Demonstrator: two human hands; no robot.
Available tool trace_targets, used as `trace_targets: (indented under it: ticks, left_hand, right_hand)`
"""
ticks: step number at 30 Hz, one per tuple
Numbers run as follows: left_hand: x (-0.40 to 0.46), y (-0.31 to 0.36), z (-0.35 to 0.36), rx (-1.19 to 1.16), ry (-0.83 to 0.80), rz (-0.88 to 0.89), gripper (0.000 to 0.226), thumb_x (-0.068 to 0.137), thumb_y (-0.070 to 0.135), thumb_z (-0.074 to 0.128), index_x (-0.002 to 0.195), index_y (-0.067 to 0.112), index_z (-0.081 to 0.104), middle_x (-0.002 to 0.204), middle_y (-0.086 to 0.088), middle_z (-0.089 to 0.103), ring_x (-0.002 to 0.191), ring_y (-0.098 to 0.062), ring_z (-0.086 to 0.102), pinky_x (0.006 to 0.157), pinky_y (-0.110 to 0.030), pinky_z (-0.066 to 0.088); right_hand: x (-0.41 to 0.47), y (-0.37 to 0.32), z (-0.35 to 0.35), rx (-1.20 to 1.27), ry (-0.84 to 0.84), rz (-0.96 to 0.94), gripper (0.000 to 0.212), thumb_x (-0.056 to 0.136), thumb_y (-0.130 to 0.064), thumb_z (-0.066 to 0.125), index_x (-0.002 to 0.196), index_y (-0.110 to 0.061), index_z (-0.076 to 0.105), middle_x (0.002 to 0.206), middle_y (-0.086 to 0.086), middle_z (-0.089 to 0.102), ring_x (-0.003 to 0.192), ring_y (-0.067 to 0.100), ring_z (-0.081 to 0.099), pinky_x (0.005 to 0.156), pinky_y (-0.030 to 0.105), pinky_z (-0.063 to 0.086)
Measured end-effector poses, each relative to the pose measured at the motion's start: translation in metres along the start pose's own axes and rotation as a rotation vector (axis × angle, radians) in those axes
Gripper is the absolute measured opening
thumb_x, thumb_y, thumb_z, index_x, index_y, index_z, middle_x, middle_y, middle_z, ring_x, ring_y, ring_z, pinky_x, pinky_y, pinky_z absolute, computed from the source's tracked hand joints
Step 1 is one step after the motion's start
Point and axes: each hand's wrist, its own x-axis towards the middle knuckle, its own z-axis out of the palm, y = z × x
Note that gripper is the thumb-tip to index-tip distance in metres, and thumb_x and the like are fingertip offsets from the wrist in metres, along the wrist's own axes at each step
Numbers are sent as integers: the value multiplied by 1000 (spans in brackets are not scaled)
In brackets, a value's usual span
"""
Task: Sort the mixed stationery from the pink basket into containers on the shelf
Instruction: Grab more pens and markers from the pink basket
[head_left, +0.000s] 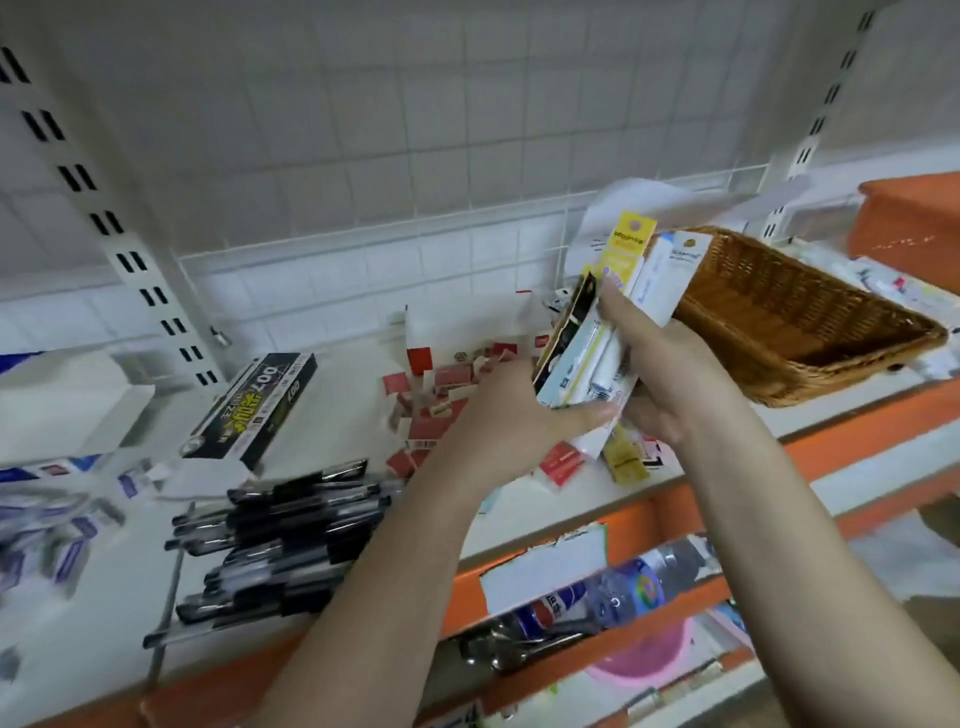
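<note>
Both hands hold one bundle of packaged stationery (618, 312) over the white shelf (353, 431): flat card packs in yellow, white and black, standing roughly upright. My right hand (670, 374) grips the bundle from the right, thumb across its front. My left hand (514, 410) supports it from below and the left, fingers under the packs. A brown wicker basket (810, 322) sits just right of the bundle, tilted, its inside looking bare. A pink basket (649, 660) shows partly on a lower shelf.
Small red and white boxes (441, 389) lie scattered behind my left hand. Black pens (280, 540) are piled at the front left, with a black box (254, 410) behind them. An orange container (909, 218) stands far right. A bottle (597, 597) lies below.
</note>
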Motion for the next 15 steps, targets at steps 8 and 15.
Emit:
trace_targets:
  ticks: [8,15]
  left_hand:
    - [33,20,28,-183,-110,-53,18,79,44,68,85,29,60,56,10,61,57,-5,56,49,-17,44]
    - [78,42,84,-132,56,-141,35,67,48,79,88,22,67,57,3,59,55,-12,53,55,-24,45]
  right_hand:
    - [12,-34,-39,51,87,-130,23,94,-27,55,82,-9,62,72,7,68,68,21,67,72,34,56]
    - [56,-83,-101,140,39,-162,29,94,-35,53,81,-10,61,72,4,70,65,16,68,61,26,57]
